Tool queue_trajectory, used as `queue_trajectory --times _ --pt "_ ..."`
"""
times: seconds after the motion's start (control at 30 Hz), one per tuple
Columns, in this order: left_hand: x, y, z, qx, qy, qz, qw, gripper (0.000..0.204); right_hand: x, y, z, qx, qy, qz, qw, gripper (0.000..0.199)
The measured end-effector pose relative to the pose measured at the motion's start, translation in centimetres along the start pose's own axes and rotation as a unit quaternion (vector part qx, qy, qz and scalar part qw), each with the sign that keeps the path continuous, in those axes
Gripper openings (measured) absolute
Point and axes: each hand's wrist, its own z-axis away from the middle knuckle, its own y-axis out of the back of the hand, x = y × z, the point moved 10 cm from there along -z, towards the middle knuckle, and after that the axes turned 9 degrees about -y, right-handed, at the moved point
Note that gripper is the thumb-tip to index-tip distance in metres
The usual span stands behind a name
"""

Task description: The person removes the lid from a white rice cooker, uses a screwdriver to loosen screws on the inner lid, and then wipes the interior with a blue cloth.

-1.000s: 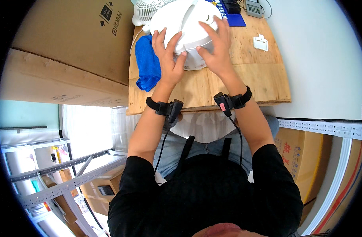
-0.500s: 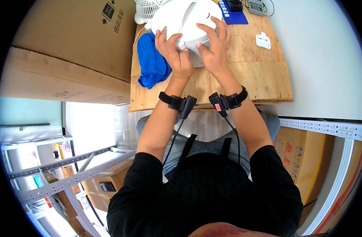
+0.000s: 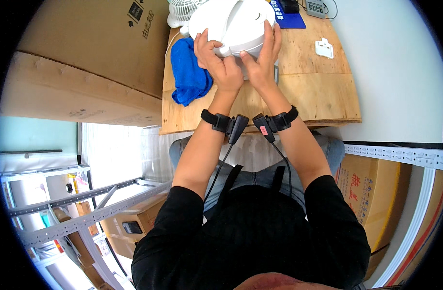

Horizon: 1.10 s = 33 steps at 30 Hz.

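A white rounded container with a lid (image 3: 240,29) stands at the far edge of the view, and a raised ridge runs across its lid. My left hand (image 3: 219,64) is closed round the front left rim, its fingers curled at the lid's edge. On the front right, my right hand (image 3: 263,65) clasps the rim with the thumb at the front and the fingers along the lid's side. Both thumbs sit close together below the lid's edge. My hands partly hide the container's lower body. A blue cloth (image 3: 188,75) lies crumpled to the left of my left hand.
The wooden table (image 3: 318,92) carries a white fan (image 3: 182,10) at the back left, a white plastic plate (image 3: 323,48) on the right, and a calculator (image 3: 315,8) beside a blue sheet (image 3: 293,19). A large cardboard box (image 3: 91,53) borders the left side.
My right fingers have shifted from the lid's top toward its right edge. A grey piece now shows beside my right hand. The whole view has moved slightly.
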Motion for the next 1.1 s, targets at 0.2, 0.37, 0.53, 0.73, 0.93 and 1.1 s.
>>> queue_trajectory --times 0.2,0.37,0.53,0.73,0.93,1.1 --pt "0.0 -0.1 0.0 0.017 0.0 0.028 0.999 0.03 0.4 0.0 0.0 0.008 0.003 -0.016 1.0 0.09" --pt "-0.1 0.1 0.0 0.01 0.004 0.026 1.0 0.031 0.2 0.3 -0.3 0.018 -0.011 -0.019 1.0 0.088" --pt "0.1 0.3 -0.2 0.007 -0.015 -0.001 1.0 0.03 2.6 1.0 -1.7 0.001 -0.046 -0.067 0.997 0.089" --pt "-0.1 0.6 -0.2 -0.001 -0.02 0.011 1.0 0.034 1.9 0.5 -2.8 -0.088 0.0 -0.135 0.987 0.093" --pt "-0.6 0.2 0.0 0.003 0.001 0.029 1.0 0.038 2.2 0.5 -3.4 -0.071 -0.045 -0.136 0.987 0.092" --pt "-0.1 0.2 -0.1 -0.053 -0.008 -0.014 0.998 0.051 2.1 0.3 -3.4 -0.052 -0.06 -0.117 0.99 0.089"
